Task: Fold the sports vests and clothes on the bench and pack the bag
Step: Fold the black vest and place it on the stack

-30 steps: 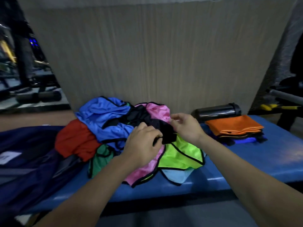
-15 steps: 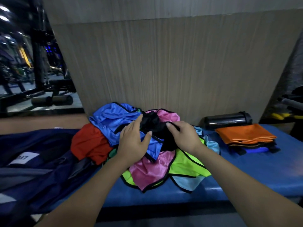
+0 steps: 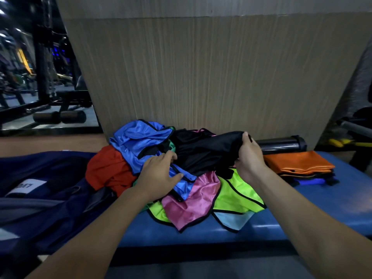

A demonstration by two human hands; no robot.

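Right hand (image 3: pixel 248 158) grips black garment (image 3: pixel 203 153) edge; left hand (image 3: pixel 159 174), fingers relaxed, presses pile (thin, slippery, limp: take hems).

White label (image 3: pixel 28 187) on bag (image 3: pixel 50 218): text unreadable

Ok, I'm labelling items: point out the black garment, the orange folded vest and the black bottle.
black garment (image 3: pixel 203 152), head view, its middle.
orange folded vest (image 3: pixel 298 163), head view, top face.
black bottle (image 3: pixel 279 144), head view, its barrel.
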